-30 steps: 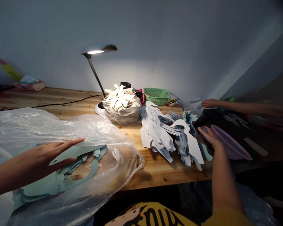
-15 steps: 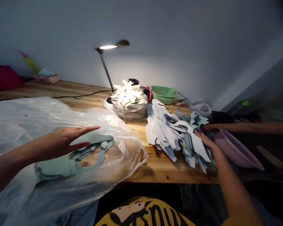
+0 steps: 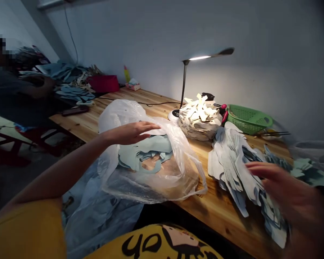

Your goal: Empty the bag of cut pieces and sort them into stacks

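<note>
My left hand (image 3: 135,132) is stretched flat, palm down, over a clear plastic bag (image 3: 151,190) on the wooden table. In the bag's mouth lie light blue-green cut pieces (image 3: 153,144), flat and curved, just under that hand. At the right, my right hand (image 3: 279,185) is smeared by motion, its fingers extended to the left with nothing seen in them. It hovers over or beside a heap of cut pieces (image 3: 229,162), pale on one face and grey-blue on the other. Part of the heap is hidden behind this hand.
A lit desk lamp (image 3: 185,81) stands by a bag of cream strips (image 3: 198,122). Behind the heap sits a green basket (image 3: 247,117). More blue-green pieces (image 3: 311,171) lie far right. At the left, a person (image 3: 18,86) sits near piled cloth and a magenta bag (image 3: 104,83).
The view has swung left, bringing the other person into sight. My right hand has lifted from the heap's right end, while my left hand stays over the bag.
</note>
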Demonstrator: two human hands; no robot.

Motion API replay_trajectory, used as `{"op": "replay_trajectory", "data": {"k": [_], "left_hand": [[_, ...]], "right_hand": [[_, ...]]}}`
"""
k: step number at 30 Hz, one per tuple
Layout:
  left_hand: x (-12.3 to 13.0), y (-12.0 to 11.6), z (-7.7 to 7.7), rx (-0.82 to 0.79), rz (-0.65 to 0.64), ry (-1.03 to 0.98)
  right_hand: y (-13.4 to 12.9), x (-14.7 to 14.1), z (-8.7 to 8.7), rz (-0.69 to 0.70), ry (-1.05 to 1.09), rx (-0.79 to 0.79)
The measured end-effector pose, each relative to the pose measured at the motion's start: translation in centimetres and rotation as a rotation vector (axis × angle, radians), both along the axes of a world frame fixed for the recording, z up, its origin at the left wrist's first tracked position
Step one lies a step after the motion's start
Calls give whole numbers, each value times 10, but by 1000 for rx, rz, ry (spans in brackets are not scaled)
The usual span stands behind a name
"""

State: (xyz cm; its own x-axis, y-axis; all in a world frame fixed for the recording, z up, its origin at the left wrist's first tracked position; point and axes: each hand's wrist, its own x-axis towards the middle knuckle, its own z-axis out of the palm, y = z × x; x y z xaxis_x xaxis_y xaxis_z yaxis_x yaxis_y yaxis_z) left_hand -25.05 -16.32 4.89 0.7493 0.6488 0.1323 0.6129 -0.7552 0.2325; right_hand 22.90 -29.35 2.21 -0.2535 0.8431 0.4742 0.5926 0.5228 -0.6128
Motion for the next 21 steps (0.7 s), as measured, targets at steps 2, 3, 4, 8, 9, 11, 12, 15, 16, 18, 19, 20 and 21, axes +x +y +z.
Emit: {"op": "replay_trajectory", "data": {"k": [2, 3, 4, 8, 9, 11, 12, 15, 16, 18, 19, 20, 21], "left_hand": [[2, 5, 4, 68, 20, -2], [2, 7, 6, 94, 28, 2], [2, 9, 9, 116, 37, 13], [-1, 9, 15, 181, 89, 97], [-3, 7, 16, 187, 104, 117], [-8, 2, 19, 187, 125, 132], [-11, -1, 20, 183, 129, 130], [-20, -8, 21, 162, 134, 115], [-23, -9, 20, 151, 138, 118], [-30, -11, 18, 123, 147, 133], [-34, -11, 16, 108, 152, 139], [-37, -11, 14, 93, 157, 139], [-41, -11, 12, 79, 163, 135]], "right_hand": [[24, -90, -7, 395, -129, -78], [41, -135, -16, 519, -185, -90], [60, -176, -28, 559, -231, -70], [136, -296, -83, 473, -566, -69], [150, -313, -93, 453, -657, -75], [169, -333, -107, 423, -800, -86], [175, -338, -111, 417, -839, -80], [177, -338, -115, 457, -865, -26], [175, -337, -115, 480, -860, -2], [171, -332, -116, 521, -842, 38], [169, -330, -116, 537, -828, 49], [169, -327, -115, 549, -804, 50], [169, -323, -114, 554, -772, 37]]}}
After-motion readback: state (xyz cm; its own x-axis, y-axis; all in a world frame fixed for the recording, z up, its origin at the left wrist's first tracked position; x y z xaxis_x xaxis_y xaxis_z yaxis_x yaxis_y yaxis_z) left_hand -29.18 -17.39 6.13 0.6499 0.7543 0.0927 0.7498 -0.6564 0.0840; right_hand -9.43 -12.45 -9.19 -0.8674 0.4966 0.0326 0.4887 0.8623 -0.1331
